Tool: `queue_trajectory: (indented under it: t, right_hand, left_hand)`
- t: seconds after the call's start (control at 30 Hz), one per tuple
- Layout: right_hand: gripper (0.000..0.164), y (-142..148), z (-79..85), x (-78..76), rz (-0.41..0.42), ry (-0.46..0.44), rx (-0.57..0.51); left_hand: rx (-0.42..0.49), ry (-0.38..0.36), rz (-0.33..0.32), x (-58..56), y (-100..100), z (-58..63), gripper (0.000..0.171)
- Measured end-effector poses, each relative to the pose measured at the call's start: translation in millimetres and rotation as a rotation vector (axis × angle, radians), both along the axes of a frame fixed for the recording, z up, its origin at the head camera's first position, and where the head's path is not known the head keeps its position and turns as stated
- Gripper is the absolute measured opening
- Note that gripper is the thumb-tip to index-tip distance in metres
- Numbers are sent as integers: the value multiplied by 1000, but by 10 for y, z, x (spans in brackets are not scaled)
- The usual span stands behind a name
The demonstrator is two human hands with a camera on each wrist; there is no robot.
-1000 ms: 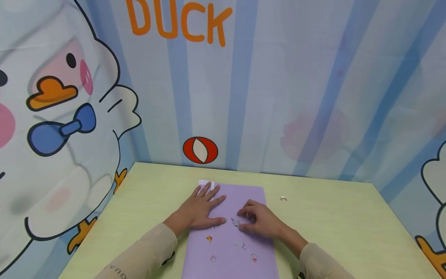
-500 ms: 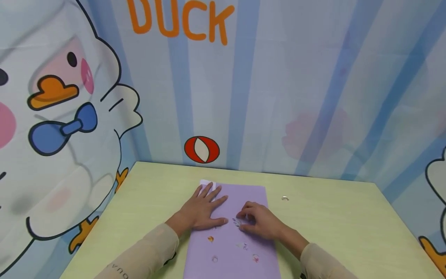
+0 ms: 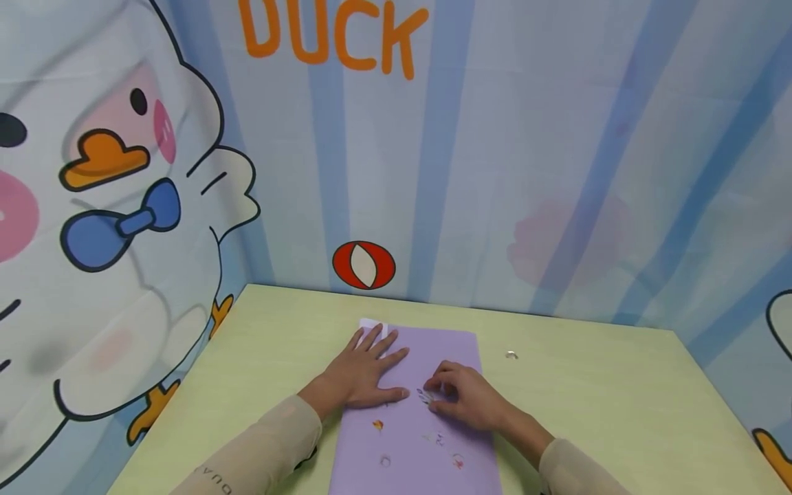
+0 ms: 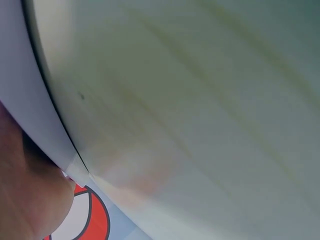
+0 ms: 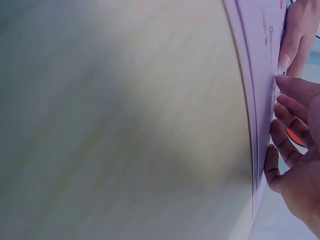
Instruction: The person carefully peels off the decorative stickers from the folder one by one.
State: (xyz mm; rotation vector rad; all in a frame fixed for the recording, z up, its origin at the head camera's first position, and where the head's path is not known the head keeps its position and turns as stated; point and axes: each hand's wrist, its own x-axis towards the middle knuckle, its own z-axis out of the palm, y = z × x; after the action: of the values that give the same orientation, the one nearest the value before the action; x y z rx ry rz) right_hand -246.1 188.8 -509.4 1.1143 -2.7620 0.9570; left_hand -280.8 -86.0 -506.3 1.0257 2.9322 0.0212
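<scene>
A thin purple folder (image 3: 427, 347) lies on the table, with a white strip showing at its far left corner. My left hand (image 3: 365, 378) rests flat on its left side, fingers spread. Over the folder's right half, my right hand (image 3: 467, 397) has its fingers curled, thumb and index finger at a small flower sticker (image 3: 423, 397). The fingertips partly hide that sticker. Nearer me are an orange sticker (image 3: 377, 425), a purple flower sticker (image 3: 438, 438), a pink one (image 3: 458, 461) and a pale ring-shaped one (image 3: 385, 461). In the right wrist view, the curled fingers (image 5: 286, 140) show beside the folder's edge.
A small arch-shaped piece (image 3: 511, 355) lies on the pale yellow-green table (image 3: 588, 392), right of the folder. A cloth backdrop (image 3: 495, 137) with printed ducks and blue stripes stands behind the table and at its sides.
The view has shifted slightly, so the scene sits a little further right. My left hand stays flat on the folder. My right thumb and index finger stay at the flower sticker with only slight motion.
</scene>
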Motion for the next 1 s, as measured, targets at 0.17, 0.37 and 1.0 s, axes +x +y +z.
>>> queue_trajectory:
  t: [0.17, 0.37, 1.0]
  right_hand:
    - [22, -9, 4, 11, 1, 5, -9]
    - [21, -1, -5, 18, 2, 29, -15]
    - [16, -34, -10, 31, -15, 5, -30]
  left_hand:
    - [-9, 6, 3, 5, 4, 5, 87]
    - [5, 6, -3, 0, 11, -1, 87]
    - [17, 8, 15, -5, 9, -40, 86]
